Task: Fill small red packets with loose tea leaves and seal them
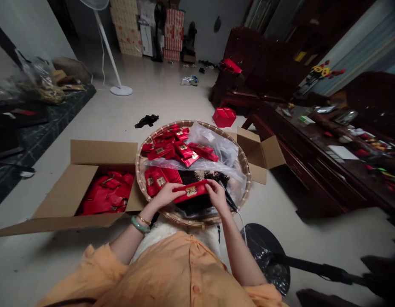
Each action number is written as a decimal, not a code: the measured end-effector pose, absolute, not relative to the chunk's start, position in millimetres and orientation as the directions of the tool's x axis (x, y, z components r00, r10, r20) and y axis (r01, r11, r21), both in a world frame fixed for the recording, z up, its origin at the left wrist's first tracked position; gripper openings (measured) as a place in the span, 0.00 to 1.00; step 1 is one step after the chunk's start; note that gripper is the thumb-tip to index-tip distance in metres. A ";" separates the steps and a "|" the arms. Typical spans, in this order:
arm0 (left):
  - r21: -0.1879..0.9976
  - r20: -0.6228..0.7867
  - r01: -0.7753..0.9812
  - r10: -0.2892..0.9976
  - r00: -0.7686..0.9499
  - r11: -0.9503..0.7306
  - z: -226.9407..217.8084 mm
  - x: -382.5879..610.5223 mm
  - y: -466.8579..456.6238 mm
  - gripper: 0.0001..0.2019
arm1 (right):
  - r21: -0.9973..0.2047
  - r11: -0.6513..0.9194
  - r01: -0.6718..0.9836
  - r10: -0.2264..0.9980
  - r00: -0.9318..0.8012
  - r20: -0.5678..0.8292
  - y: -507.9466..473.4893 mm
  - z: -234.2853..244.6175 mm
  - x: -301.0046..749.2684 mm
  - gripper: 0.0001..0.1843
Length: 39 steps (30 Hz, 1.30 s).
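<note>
Lightly, the left grip [165, 195] and right grip [217, 196] pinch a light, slick red foil sachet [191, 191], best held at its ends.

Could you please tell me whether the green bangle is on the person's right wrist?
No, the bangle sits on the left wrist, beside a thin gold bracelet.

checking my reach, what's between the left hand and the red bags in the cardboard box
In the head view, the woven rim of the round bamboo tray and the box's raised cardboard flap lie between the left hand and the red bags.
</note>
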<state>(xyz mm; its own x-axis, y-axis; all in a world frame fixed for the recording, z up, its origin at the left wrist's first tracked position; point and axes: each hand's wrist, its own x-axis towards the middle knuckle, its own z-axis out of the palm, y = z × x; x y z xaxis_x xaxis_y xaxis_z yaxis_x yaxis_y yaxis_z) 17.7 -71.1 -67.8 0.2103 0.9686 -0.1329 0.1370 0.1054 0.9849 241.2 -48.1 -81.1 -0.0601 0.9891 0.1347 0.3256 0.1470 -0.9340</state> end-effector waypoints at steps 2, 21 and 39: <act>0.971 -0.100 0.231 0.979 0.176 0.058 -68.8 28.0 -71.5 0.13 | -0.880 0.210 0.426 0.974 -0.012 0.227 -48.3 -79.3 235.4 0.19; 0.985 -0.066 0.151 0.986 -0.156 0.090 -75.6 58.7 -77.2 0.12 | -0.677 0.375 0.634 0.816 0.120 0.565 -61.2 -70.7 223.3 0.18; 0.971 -0.005 0.236 0.991 -0.134 0.037 -75.0 60.0 -79.7 0.11 | -0.690 0.355 0.631 0.864 0.061 0.500 -56.7 -64.2 231.1 0.18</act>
